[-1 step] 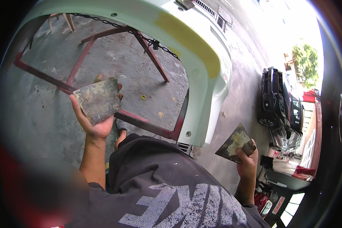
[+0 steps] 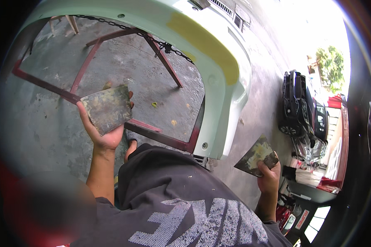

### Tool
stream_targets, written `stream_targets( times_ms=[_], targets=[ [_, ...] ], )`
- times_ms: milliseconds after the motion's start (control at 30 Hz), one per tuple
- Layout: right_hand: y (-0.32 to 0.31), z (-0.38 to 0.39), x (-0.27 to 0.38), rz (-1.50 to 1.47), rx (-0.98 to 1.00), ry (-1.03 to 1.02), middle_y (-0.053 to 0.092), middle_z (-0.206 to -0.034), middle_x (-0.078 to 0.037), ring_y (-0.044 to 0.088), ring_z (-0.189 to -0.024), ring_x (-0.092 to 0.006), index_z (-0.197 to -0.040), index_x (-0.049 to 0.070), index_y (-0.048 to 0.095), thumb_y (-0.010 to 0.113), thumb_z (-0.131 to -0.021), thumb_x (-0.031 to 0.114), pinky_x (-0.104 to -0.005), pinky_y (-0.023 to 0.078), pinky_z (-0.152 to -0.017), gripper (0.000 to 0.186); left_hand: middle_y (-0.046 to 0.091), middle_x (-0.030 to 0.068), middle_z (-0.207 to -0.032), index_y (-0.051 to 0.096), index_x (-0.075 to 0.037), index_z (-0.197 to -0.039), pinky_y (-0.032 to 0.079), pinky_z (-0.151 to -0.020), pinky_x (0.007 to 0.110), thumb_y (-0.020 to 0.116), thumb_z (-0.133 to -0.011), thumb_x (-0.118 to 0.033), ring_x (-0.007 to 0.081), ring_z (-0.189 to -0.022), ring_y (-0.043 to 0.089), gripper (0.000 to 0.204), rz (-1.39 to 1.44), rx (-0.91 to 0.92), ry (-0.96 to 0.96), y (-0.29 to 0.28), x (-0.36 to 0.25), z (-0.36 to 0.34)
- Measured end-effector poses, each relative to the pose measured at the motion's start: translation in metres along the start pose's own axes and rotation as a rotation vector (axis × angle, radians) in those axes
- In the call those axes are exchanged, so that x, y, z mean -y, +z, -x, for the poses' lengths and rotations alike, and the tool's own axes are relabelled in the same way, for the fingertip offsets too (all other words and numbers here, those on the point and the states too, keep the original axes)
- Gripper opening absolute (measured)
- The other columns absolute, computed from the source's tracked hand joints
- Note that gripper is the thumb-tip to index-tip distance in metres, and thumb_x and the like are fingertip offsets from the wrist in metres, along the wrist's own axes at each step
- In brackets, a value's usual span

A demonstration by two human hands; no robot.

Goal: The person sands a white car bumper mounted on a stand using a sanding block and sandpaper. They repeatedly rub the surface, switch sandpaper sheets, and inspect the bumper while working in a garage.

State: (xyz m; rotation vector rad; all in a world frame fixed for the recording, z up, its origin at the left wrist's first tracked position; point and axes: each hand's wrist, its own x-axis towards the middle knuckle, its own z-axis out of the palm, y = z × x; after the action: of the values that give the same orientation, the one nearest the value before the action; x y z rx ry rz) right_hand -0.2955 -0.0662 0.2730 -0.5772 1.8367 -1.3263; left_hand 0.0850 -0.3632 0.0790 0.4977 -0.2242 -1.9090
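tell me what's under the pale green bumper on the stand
Under the pale green bumper sits a dark red metal frame on grey concrete floor, with a chain along the bumper's inner edge. The bumper hides where the frame's top meets it.
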Motion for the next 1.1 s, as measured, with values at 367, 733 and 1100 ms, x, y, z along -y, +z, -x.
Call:
stream_targets(
  times_ms=[367,733,1100],
  targets=[
    [0.002,-0.025,0.028,-0.696,-0.029,-0.027,0.026,-0.178,-0.023,0.027,-0.162,-0.0532,-0.175,0.009,0.019,0.049,-0.1,0.003,-0.0889,0.046,-0.106,0.08,0.064,0.0282,-0.141,0.049,-0.001,-0.159,0.056,-0.107,0.059,0.044,-0.104,-0.083,0.0494,-0.132,0.064,0.099,0.151,-0.072,-0.384,-0.052,0.084,-0.04],
    [0.016,-0.078,0.051,0.517,-0.22,-0.478,0.042,-0.173,-0.017,0.042,-0.159,-0.0389,-0.169,0.006,0.038,0.051,-0.088,-0.009,-0.0575,0.048,-0.121,0.083,0.064,0.0268,-0.143,0.049,-0.001,-0.16,0.056,-0.109,0.056,0.045,-0.104,-0.081,0.0473,-0.133,0.063,0.098,0.15,-0.075,-0.364,-0.064,0.102,-0.045],
    [0.14,-0.166,0.095,2.212,0.032,-0.943,0.056,-0.159,-0.004,0.053,-0.143,-0.0253,-0.138,0.036,0.074,0.082,-0.082,0.013,-0.0464,0.038,-0.11,0.061,0.061,0.0163,-0.151,0.048,-0.001,-0.159,0.051,-0.114,0.041,0.044,-0.109,-0.076,0.0283,-0.141,0.061,0.09,-0.381,0.08,-0.154,-0.07,0.12,-0.035]
  ],
)
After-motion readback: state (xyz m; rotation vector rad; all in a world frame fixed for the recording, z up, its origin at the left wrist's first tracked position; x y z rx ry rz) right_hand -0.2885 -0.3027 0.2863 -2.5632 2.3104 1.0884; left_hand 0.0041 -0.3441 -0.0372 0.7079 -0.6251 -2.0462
